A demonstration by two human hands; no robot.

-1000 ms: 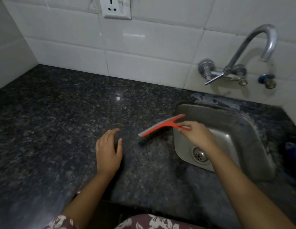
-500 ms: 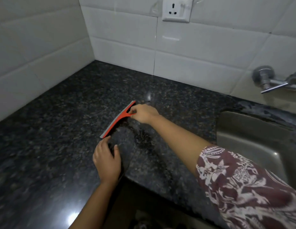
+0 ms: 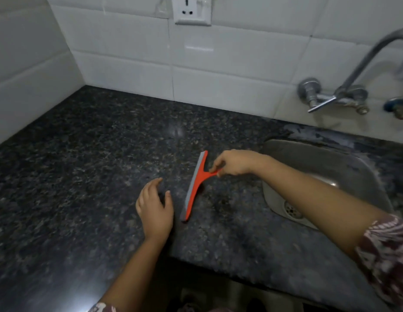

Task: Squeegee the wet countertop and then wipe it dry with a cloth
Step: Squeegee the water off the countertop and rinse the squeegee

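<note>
While the right hand [image 3: 235, 162] pinches the short handle of a red squeegee [image 3: 196, 184] between thumb and fingers, the tool's grey-edged blade lies along the dark speckled granite countertop [image 3: 83, 167], running from about 12 o'clock down to 6 o'clock near the middle of the scene. The left hand [image 3: 155, 209] rests palm down on the stone just beside the blade's near end, at its 9 o'clock side, fingers spread and relaxed, gripping nothing. At 3 o'clock from the squeegee a steel sink [image 3: 331, 167] is sunk into the counter, its drain [image 3: 291, 209] partly showing behind the right forearm, which crosses over the basin's near corner. A patterned maroon sleeve [image 3: 389, 251] covers the upper arm at the 4 o'clock edge. Above the sink, at 2 o'clock, a chrome tap [image 3: 344, 95] with a curved spout juts from the white tiled wall [image 3: 229, 70]; a pale, smeared patch marks the counter strip behind the basin. A white wall socket [image 3: 192, 10] sits at 12 o'clock on the backsplash. Between the blade and the sink's left rim the granite is unobstructed; to the blade's left only the resting hand lies close. A glint of light shows on the stone at 12 o'clock from the blade.
</note>
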